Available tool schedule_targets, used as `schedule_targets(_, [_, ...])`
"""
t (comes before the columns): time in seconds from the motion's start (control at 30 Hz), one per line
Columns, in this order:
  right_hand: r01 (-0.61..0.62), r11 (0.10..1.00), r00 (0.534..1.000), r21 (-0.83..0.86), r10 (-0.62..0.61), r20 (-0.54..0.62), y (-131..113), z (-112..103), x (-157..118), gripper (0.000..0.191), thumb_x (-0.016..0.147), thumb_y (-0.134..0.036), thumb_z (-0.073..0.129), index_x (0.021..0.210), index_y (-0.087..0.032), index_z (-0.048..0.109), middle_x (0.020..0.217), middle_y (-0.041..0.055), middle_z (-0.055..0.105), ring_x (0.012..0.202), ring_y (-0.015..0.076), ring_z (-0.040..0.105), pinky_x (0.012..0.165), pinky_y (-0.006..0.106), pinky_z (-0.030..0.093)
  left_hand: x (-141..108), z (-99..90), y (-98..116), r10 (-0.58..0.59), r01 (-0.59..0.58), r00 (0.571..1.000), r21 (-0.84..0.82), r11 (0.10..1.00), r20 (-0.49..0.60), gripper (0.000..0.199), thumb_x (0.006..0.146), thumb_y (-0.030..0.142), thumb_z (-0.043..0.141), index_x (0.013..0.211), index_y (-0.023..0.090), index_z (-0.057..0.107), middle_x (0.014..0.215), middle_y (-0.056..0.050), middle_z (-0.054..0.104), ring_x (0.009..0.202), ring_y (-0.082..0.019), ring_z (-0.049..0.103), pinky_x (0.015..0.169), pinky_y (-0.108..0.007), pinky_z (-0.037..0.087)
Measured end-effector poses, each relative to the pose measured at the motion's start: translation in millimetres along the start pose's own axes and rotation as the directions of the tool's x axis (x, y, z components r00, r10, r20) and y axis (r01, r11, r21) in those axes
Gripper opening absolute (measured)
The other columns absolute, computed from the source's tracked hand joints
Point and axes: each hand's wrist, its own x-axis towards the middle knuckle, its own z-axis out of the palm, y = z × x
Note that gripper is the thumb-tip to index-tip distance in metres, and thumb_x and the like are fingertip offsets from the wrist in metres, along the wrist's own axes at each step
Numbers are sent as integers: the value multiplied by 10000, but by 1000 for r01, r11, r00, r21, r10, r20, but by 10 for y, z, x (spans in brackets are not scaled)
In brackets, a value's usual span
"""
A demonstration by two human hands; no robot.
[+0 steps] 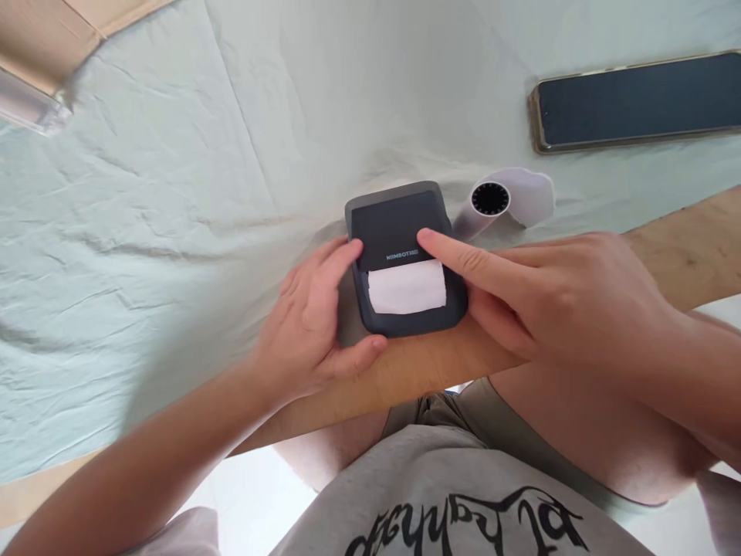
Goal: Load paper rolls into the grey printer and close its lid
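A dark label printer (pixel 399 220) marked NIIMBOT rests near the table's front edge, its lid down, with a strip of white paper (pixel 408 287) lying over its lower part. My left hand (pixel 316 316) grips the printer's left side, fingertips on its upper left edge and thumb at the lower left corner. My right hand (pixel 538 286) has its index fingertip on the lid, and its other fingers are curled against the printer's right side. Just behind the right hand is a paper roll (pixel 478 212) with a black-toothed core and a loose curling end.
A phone (pixel 637 100) in a clear case lies at the back right. Cardboard (pixel 52 38) and a clear plastic object (pixel 35 104) are at the back left. A pale wrinkled cloth (pixel 174 193) covers the table, leaving a wooden front edge (pixel 359 390) bare.
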Motion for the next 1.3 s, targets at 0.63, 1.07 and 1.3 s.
schedule_targets(0.63, [-55,951,982,304,-3,187,139,179,-278,852,1221,-246,557,2048,-159,373,758,-77,741,488,136,557,528,315,348,19,-94,77,21,-25,998,60,998,64,1179,1188,958,749,2074,292,346,1958,-201,680,1784,-526,720,1488,-642,647])
schedule_targets(1.07, [-262,934,965,244,256,57,100,-206,85,316,1314,-457,625,1492,-285,822,806,-36,718,674,136,670,731,367,474,1,11,59,17,-16,998,-4,1000,65,1286,1160,1019,651,2069,194,270,1999,-304,598,1818,-565,664,1506,-726,570])
schedule_targets(1.3, [-259,966,926,-12,252,282,54,-303,570,411,1219,-524,647,1483,-301,870,807,-25,706,684,117,458,744,359,288,15,91,42,71,-72,996,18,997,44,1311,1185,1040,570,2034,79,296,2000,-367,565,1850,-577,623,1499,-719,561])
